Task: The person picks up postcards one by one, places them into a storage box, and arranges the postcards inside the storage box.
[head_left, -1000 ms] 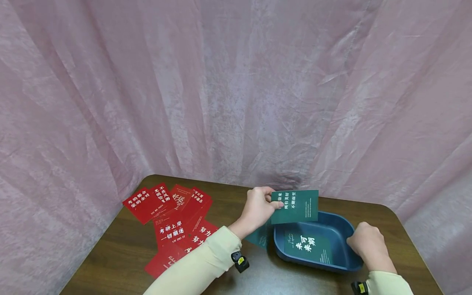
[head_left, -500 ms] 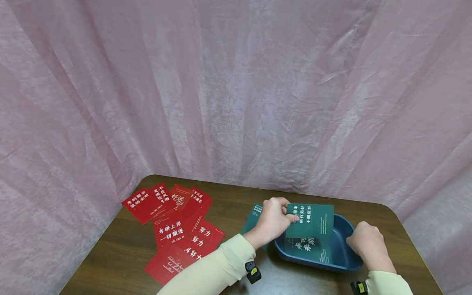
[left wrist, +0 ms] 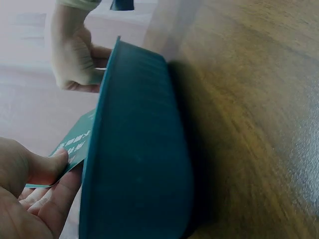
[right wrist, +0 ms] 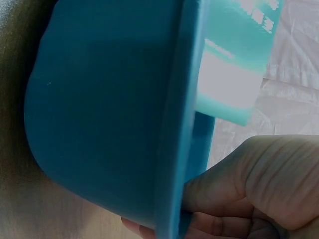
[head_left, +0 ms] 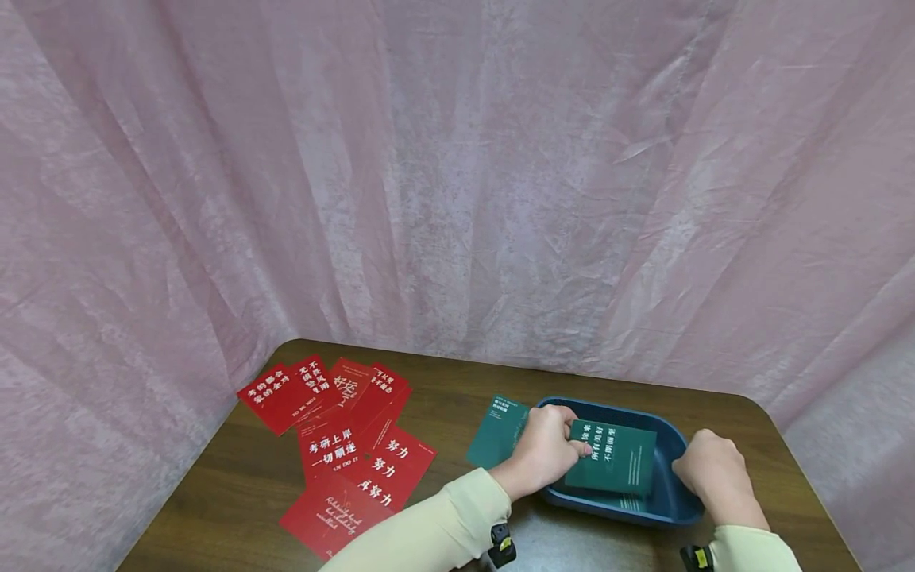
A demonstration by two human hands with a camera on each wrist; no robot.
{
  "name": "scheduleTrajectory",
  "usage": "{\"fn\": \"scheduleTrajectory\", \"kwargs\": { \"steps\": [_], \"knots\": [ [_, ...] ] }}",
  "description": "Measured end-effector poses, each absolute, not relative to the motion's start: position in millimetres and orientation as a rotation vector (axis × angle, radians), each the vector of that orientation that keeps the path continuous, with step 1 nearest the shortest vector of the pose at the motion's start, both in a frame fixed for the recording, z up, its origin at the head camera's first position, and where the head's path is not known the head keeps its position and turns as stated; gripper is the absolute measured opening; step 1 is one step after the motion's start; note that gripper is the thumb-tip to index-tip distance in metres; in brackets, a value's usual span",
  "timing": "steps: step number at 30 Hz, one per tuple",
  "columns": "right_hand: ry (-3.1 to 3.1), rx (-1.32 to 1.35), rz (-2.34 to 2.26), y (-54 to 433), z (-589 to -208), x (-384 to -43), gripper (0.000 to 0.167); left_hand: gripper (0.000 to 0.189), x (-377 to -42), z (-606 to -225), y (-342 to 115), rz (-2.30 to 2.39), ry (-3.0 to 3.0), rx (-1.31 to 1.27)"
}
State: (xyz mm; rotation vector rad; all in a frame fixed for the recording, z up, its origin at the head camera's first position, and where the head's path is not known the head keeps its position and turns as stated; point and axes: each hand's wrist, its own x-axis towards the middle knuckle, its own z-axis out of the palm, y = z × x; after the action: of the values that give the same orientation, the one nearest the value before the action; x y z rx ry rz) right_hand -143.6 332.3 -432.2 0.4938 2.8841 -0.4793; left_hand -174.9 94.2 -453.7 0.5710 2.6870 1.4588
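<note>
My left hand pinches a green card with white writing by its left edge. The card is tilted over the blue plastic basin, partly below its rim. Under it, a sliver of another green card shows inside the basin. At the basin's right end, my right hand grips the rim, thumb inside and fingers outside in the right wrist view. In the left wrist view the thumb lies on top of the held card, next to the basin wall.
Another green card lies on the wooden table just left of the basin. Several overlapping red cards are spread on the table's left side. A pink curtain hangs behind the table.
My left hand has moved right and down, bringing the green card from above the basin's left side lower into it. The right hand has stayed on the rim.
</note>
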Motion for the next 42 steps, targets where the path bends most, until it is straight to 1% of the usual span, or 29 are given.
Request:
{"fn": "scheduleTrajectory", "kwargs": {
  "steps": [6, 11, 15, 18, 19, 21, 23, 26, 30, 36, 42],
  "knots": [
    [2.873, 0.503, -0.486, 334, -434, -144, 0.022, 0.026, -174, -461, 100, 1.364, 2.717, 0.605],
    [2.853, 0.519, -0.494, 333, -434, -145, 0.024, 0.024, -172, -464, 103, 1.289, 2.753, 0.603],
    [2.850, 0.529, -0.483, 333, -433, -146, 0.031, 0.029, -173, -468, 104, 1.202, 2.795, 0.603],
    [2.843, 0.535, -0.486, 332, -432, -147, 0.035, 0.022, -174, -470, 105, 1.139, 2.828, 0.591],
    [2.843, 0.534, -0.487, 332, -432, -147, 0.035, 0.023, -175, -471, 106, 1.115, 2.843, 0.584],
    [2.844, 0.533, -0.491, 332, -432, -147, 0.035, 0.030, -175, -472, 107, 1.078, 2.858, 0.563],
    [2.856, 0.532, -0.488, 332, -431, -147, 0.036, 0.030, -174, -472, 108, 1.027, 2.875, 0.547],
    [2.854, 0.528, -0.493, 331, -431, -146, 0.034, 0.023, -174, -474, 110, 0.947, 2.886, 0.516],
    [2.849, 0.519, -0.498, 332, -431, -146, 0.033, 0.023, -173, -477, 112, 0.846, 2.927, 0.526],
    [2.870, 0.505, -0.494, 333, -432, -145, 0.031, 0.015, -173, -480, 114, 0.783, 2.966, 0.588],
    [2.878, 0.513, -0.506, 332, -433, -145, 0.027, 0.025, -173, -481, 116, 0.604, 3.001, 0.628]
  ]
}}
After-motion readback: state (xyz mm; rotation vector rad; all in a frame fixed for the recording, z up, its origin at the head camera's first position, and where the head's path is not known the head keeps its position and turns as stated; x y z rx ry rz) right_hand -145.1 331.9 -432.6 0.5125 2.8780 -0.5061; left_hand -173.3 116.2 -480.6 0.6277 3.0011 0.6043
